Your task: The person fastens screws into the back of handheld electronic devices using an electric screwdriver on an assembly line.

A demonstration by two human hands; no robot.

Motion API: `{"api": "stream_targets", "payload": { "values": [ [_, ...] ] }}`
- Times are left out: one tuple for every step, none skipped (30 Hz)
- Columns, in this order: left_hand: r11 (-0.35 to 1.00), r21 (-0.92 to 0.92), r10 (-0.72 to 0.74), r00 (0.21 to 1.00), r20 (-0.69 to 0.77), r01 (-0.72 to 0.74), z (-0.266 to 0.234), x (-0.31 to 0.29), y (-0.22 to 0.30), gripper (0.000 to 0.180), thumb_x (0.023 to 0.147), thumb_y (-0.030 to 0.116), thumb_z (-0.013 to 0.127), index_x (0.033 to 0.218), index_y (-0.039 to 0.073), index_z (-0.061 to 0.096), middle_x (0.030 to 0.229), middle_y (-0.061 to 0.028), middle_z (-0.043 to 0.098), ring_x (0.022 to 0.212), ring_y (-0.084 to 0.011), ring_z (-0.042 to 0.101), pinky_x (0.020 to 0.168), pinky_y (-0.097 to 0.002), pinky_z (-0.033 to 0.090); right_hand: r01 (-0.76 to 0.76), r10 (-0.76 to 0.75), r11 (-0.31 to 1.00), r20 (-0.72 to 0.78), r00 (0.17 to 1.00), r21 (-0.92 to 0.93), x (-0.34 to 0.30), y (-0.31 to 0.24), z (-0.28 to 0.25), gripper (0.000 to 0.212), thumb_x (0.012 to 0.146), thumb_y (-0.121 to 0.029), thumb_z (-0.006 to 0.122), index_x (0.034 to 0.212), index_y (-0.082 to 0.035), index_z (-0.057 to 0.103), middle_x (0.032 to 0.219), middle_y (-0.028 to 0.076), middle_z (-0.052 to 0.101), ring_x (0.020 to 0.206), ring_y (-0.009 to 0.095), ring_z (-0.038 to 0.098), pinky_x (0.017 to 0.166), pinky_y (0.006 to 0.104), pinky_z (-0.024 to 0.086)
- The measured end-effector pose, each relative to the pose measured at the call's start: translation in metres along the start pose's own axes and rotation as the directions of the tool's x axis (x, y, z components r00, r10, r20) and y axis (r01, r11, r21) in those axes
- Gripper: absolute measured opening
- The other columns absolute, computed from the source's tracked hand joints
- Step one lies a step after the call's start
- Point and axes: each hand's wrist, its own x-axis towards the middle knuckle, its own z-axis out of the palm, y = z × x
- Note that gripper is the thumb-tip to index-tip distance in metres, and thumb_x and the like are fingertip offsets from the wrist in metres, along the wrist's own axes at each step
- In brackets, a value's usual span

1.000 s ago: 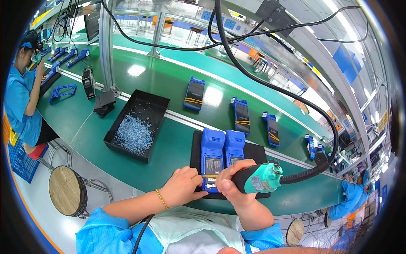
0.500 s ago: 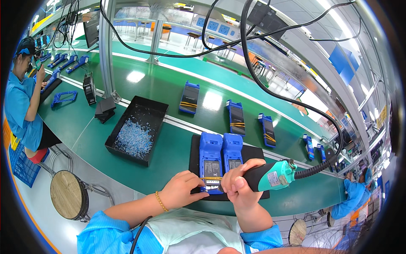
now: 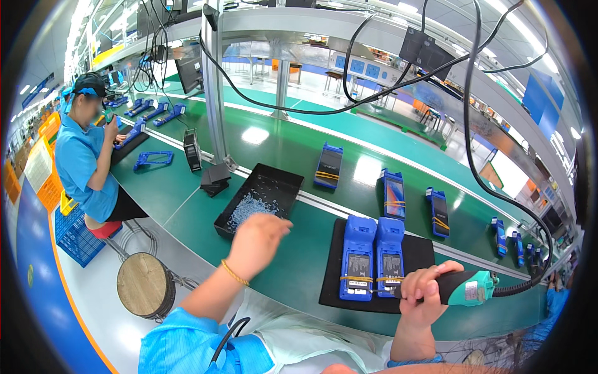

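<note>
My right hand (image 3: pixel 423 293) is wrapped round a black and teal powered screwdriver (image 3: pixel 464 288). Its thin bit points left, across the lower end of the right one of two blue handheld devices (image 3: pixel 390 255). The left device (image 3: pixel 358 258) lies close beside it; both show dark battery labels and have yellow rubber bands round them. Beneath them is a black mat (image 3: pixel 418 249). My left hand (image 3: pixel 254 244) hovers at the near right side of a black tray (image 3: pixel 283 187) of tiny blue and white pieces (image 3: pixel 249 209). Its fingers are bent together; anything between them is too small to make out.
Several banded blue devices (image 3: pixel 393 193) stand along the green belt beyond the rail. Left of the tray are black blocks (image 3: pixel 215 177) and a blue frame (image 3: pixel 152 160). A co-worker (image 3: pixel 84 149) works at far left, near a round stool (image 3: pixel 144 283). A black cable (image 3: pixel 476 149) hangs at right.
My left hand has left the lower end of the left device and moved left to the tray. My right hand keeps the screwdriver. The whole view has shifted, so the bench appears farther right.
</note>
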Motion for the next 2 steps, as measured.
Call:
{"api": "stream_targets", "payload": {
  "values": [
    [0.998, 0.041, -0.045, 0.998, 0.037, 0.044, -0.007, 0.005, -0.015, 0.011, 0.08, 0.013, 0.069, 0.09, 0.009, 0.074, 0.088, -0.0102, 0.069, 0.085, -0.0285, 0.064, 0.079, -0.0388, 0.051, 0.034, -0.034, 0.999, 0.011, 0.999, -0.003, 0.0, 0.001, -0.006, 0.029, 0.084, -0.007, 0.056, 0.105, -0.004, 0.036, 0.056, 0.004, 0.047, 0.039, 0.013, 0.041, 0.035, 0.0288, 0.039],
    [0.992, 0.085, -0.095, 0.993, 0.074, 0.089, -0.012, 0.01, -0.03, 0.012, 0.08, 0.013, 0.069, 0.09, 0.01, 0.074, 0.091, -0.0111, 0.069, 0.088, -0.0287, 0.064, 0.082, -0.0389, 0.05, 0.013, -0.013, 1.0, -0.006, 1.0, 0.001, -0.001, 0.001, -0.009, 0.03, 0.083, -0.008, 0.058, 0.104, -0.005, 0.037, 0.056, 0.006, 0.047, 0.039, 0.015, 0.041, 0.036, 0.0297, 0.04]
  ]
}}
